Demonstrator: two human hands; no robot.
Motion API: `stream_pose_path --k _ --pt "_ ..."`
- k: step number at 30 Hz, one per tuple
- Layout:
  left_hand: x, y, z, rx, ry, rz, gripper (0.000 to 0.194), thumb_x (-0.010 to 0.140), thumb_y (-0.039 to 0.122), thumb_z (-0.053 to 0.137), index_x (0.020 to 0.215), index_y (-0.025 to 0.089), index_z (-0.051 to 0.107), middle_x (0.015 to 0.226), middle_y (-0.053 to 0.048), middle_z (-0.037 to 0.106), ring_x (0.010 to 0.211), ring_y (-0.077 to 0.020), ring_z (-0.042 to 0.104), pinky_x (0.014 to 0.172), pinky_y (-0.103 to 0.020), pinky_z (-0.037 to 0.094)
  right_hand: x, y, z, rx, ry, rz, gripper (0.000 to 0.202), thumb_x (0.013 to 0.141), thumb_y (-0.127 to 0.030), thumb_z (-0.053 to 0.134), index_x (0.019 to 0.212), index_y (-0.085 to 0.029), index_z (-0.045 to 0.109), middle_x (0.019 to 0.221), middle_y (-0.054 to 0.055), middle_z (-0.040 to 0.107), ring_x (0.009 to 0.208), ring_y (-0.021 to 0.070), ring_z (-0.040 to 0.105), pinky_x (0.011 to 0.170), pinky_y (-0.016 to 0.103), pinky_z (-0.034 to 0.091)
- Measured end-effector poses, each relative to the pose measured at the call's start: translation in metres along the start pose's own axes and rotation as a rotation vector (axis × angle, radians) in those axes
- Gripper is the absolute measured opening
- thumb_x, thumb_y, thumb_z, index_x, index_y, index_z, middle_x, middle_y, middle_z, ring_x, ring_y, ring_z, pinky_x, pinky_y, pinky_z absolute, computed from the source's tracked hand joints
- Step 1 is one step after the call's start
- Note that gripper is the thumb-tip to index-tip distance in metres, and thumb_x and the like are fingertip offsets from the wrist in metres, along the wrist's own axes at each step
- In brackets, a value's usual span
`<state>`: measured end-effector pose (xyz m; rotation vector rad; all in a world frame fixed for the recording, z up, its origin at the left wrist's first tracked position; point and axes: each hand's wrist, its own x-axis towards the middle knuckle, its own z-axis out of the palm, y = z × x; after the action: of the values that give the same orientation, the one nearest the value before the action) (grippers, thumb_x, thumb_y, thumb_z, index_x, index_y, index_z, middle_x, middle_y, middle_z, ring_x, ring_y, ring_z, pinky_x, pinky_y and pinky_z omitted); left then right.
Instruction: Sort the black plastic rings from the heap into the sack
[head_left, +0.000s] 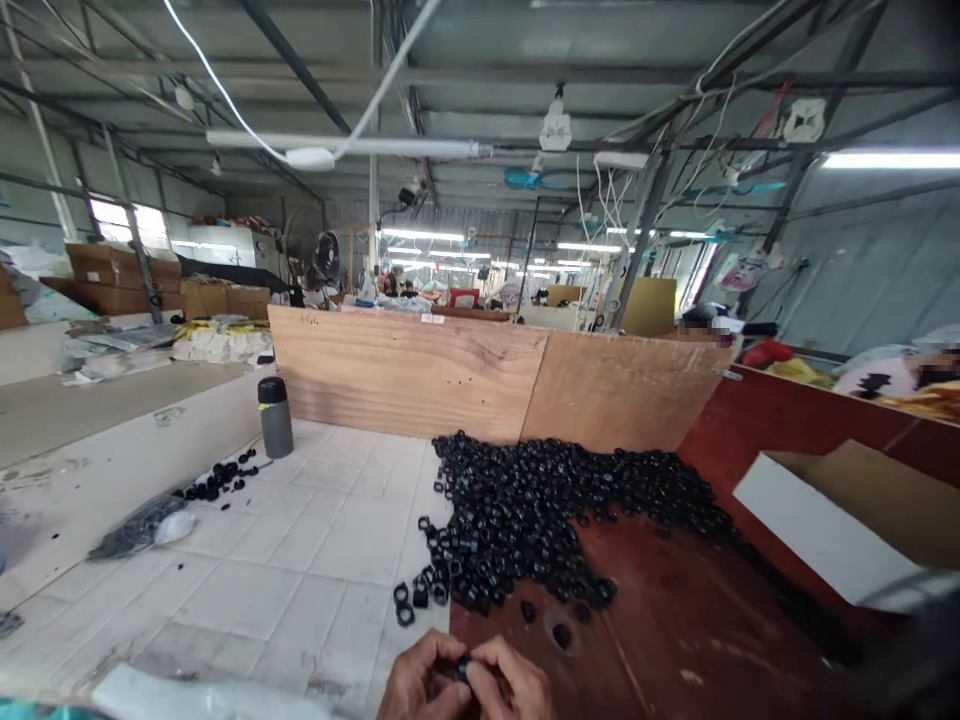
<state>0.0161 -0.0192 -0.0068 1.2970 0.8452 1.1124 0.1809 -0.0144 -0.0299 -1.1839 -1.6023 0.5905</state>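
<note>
Low in the middle of the head view, my left hand point(418, 682) and my right hand point(511, 682) meet fingertip to fingertip. A small black ring-like part point(463, 668) is pinched between them, mostly covered by the fingers. Both hands are closed on it. Just beyond them spreads a large heap of black plastic rings point(517, 520), lying partly on the white surface and partly on the red-brown board. A few loose rings point(404, 606) lie at the heap's near left edge, closest to my left hand.
A grey bottle with a black lid point(276, 425) stands at the left. Near it are small black pieces point(217, 481) and a plastic bag of dark parts point(139, 528). Wooden boards point(405, 370) wall the back. An open white carton point(832, 520) sits at right.
</note>
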Motion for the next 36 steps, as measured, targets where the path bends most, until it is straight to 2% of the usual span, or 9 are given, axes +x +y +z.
stream_pose_path --k 3,5,9,14,16,22,25,31,36 --pt "-0.026 0.023 0.01 0.097 0.061 0.005 0.031 0.085 0.042 0.073 0.103 0.017 0.072 0.1 -0.007 0.075 0.093 -0.0214 0.069 0.088 -0.031 0.054 -0.02 -0.039 -0.02 0.095 -0.141 0.122 0.029 0.097 -0.046 0.054 0.091 -0.021 0.067 0.062 -0.001 0.063 0.049 0.0143 0.058 0.05 0.022 0.046" --pt "-0.036 0.033 0.014 0.049 0.08 -0.065 0.032 0.082 0.038 0.075 0.104 0.015 0.07 0.096 -0.007 0.075 0.086 -0.0197 0.07 0.084 -0.031 0.056 -0.03 -0.057 -0.029 0.154 -0.182 0.149 0.028 0.096 -0.044 0.055 0.105 -0.02 0.067 0.084 0.004 0.07 0.062 0.016 0.065 0.059 0.024 0.051" --pt "-0.052 0.033 0.014 0.145 0.046 -0.117 0.025 0.087 0.031 0.07 0.106 0.015 0.068 0.096 -0.006 0.075 0.081 -0.0167 0.071 0.079 -0.03 0.059 -0.045 -0.074 -0.03 0.225 -0.183 0.361 0.026 0.093 -0.044 0.059 0.092 -0.019 0.063 0.056 -0.004 0.059 0.048 0.0131 0.056 0.055 0.024 0.044" --pt "-0.072 0.015 0.007 0.61 -0.042 0.389 0.031 0.096 0.012 0.052 0.124 0.02 0.064 0.121 -0.011 0.072 0.113 -0.0214 0.07 0.099 -0.038 0.059 -0.055 -0.08 -0.022 0.536 -0.2 0.772 0.044 0.088 -0.061 0.06 0.071 -0.021 0.051 0.051 -0.009 0.046 0.036 0.005 0.028 0.039 0.021 0.023" --pt "-0.075 0.013 0.006 0.668 -0.09 0.479 0.034 0.097 0.01 0.049 0.127 0.02 0.062 0.123 -0.012 0.071 0.116 -0.0219 0.069 0.1 -0.039 0.059 -0.055 -0.081 -0.023 0.556 -0.248 0.874 0.048 0.085 -0.064 0.06 0.067 -0.022 0.047 0.053 -0.008 0.045 0.035 0.0041 0.022 0.036 0.021 0.015" --pt "-0.074 0.024 0.018 0.119 -0.007 -0.092 0.023 0.093 0.027 0.066 0.114 0.015 0.066 0.099 -0.008 0.076 0.084 -0.0185 0.074 0.08 -0.031 0.063 -0.057 -0.088 -0.033 0.228 -0.167 0.425 0.027 0.093 -0.047 0.06 0.095 -0.02 0.064 0.065 -0.003 0.058 0.05 0.0114 0.051 0.051 0.023 0.041" --pt "-0.077 0.023 0.023 0.008 0.05 -0.153 0.025 0.09 0.027 0.07 0.11 0.013 0.066 0.094 -0.007 0.076 0.077 -0.0172 0.073 0.075 -0.03 0.062 -0.062 -0.088 -0.031 0.203 -0.181 0.362 0.026 0.094 -0.046 0.059 0.092 -0.021 0.064 0.062 -0.003 0.058 0.051 0.0138 0.055 0.055 0.025 0.045" --pt "-0.087 0.006 0.014 0.591 -0.002 0.327 0.035 0.097 0.01 0.05 0.128 0.022 0.061 0.121 -0.01 0.071 0.111 -0.0204 0.07 0.096 -0.036 0.06 -0.071 -0.083 -0.016 0.449 -0.129 0.69 0.043 0.091 -0.062 0.06 0.078 -0.02 0.057 0.044 -0.009 0.044 0.038 0.009 0.038 0.046 0.023 0.034" --pt "-0.095 -0.01 -0.001 0.902 -0.136 0.618 0.053 0.098 0.004 0.042 0.148 0.021 0.045 0.132 -0.015 0.067 0.124 -0.0241 0.066 0.101 -0.04 0.059 -0.075 -0.088 -0.014 0.779 -0.105 1.024 0.047 0.07 -0.06 0.078 0.069 -0.02 0.053 0.054 -0.008 0.046 0.04 0.0056 0.031 0.039 0.022 0.031"
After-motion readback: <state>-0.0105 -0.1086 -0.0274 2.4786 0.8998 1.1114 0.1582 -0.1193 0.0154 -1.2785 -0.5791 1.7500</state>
